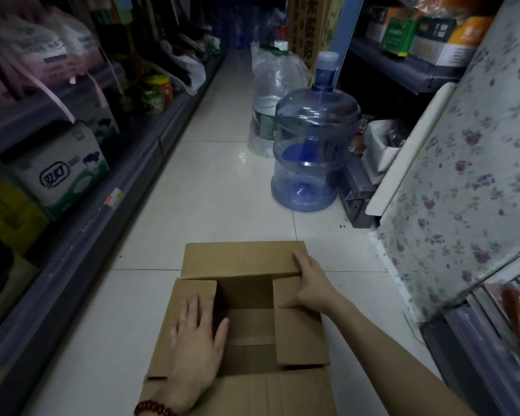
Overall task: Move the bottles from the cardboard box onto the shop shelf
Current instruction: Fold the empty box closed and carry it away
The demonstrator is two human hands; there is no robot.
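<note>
1. Bottles cannot be seen; the dim opening between the flaps shows only cardboard.
2. Shop shelf point(150, 163), grey metal, runs along the person's left.
3. Cardboard box point(240, 382) sits directly below both hands, matte brown.
4. Right hand point(309, 283) grips the far flap.
5. Left hand point(197, 352) lies flat, fingers spread, on the left flap.

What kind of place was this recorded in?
Most likely a small grocery shop aisle: stocked shelves on both sides, packaged goods on them, and water jugs standing on the tiled floor.
</note>
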